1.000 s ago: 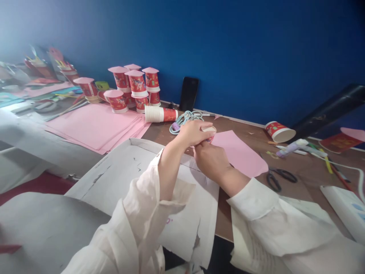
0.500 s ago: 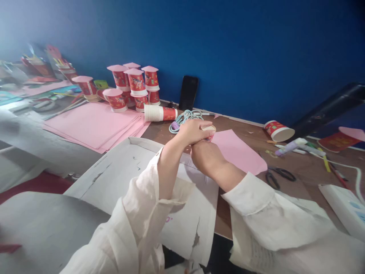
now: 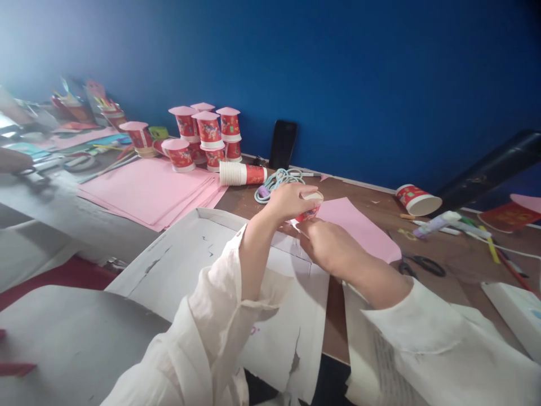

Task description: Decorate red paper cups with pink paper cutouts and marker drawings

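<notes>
And there it was, the red paper cup (image 3: 308, 215), up over the far edge of the white cardboard (image 3: 169, 265), right between your two hands! Your left hand (image 3: 291, 201) had it from above, fingers curled narrowly around its side near the pale end. Your right hand (image 3: 327, 242) came in low, just beside the cup's lower part, its fingers bent in; their tips were hidden, so whether they pinched anything, you couldn't tell from here.

Close behind your left hand lay a coiled light-blue cord (image 3: 281, 179), and next to it a nested stack of cups (image 3: 240, 173) on its side. Over on the right, a pink sheet (image 3: 355, 225) lay on the brown table (image 3: 338, 307), with black-handled scissors (image 3: 429, 265) just beyond its corner and a lone cup (image 3: 416, 200) tipped over farther off. On the left, what a crowd: cups with pink tops (image 3: 209, 132), some stacked two high, behind a spread of pink paper (image 3: 147, 192). A black phone (image 3: 283, 144) leaned against the blue wall (image 3: 338, 84), and another person's hand (image 3: 13, 161) showed, blurred, at the left edge
</notes>
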Motion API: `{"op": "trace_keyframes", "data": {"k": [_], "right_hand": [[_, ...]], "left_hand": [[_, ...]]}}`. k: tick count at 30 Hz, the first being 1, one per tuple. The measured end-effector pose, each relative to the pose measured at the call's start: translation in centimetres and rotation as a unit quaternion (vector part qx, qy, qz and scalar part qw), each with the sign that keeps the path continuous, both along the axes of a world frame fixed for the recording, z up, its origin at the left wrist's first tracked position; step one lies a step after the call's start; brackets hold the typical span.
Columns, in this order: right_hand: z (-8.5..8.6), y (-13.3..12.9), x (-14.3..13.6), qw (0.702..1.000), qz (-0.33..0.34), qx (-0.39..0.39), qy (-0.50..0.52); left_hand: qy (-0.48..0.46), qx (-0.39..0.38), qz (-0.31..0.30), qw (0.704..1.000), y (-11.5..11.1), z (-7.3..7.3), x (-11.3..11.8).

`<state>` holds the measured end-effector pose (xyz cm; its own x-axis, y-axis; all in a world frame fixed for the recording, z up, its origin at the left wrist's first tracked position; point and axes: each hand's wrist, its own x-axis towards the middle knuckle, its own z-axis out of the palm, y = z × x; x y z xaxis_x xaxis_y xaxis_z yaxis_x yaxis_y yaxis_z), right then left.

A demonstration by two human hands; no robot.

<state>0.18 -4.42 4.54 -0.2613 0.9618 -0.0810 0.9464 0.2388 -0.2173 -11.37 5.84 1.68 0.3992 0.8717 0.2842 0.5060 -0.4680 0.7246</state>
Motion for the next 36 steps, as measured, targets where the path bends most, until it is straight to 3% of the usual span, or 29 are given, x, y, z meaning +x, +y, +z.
{"op": "trace_keyframes", "data": {"k": [15,19,22,27,30,36], "right_hand": [[-1.2,-0.8,2.0,0.999,0.017,0.026,0.01],[-1.5,-1.2,3.4,0.995,-0.002,0.08,0.057],[-1.9,-2.1,4.9,0.974,-0.023,0.184,0.13],[-3.5,-3.1,7.0,0.893,-0.129,0.35,0.25],[-4.4,-2.8,7.6,0.867,-0.199,0.344,0.301],[-4.8,-2.2,8.0,0.853,-0.265,0.243,0.377]], "left_hand": [[0.025,0.005,-0.004,1.0,-0.2,0.3,-0.1],[0.016,0.01,-0.01,1.0,-0.1,0.1,-0.2],[0.01,0.013,-0.014,1.0,-0.1,-0.2,-0.2],[0.018,0.014,-0.01,1.0,0.0,-0.2,-0.2],[0.011,0.018,-0.01,1.0,0.0,-0.1,-0.2],[-0.012,0.031,-0.008,0.999,-0.2,-0.2,-0.1]]}}
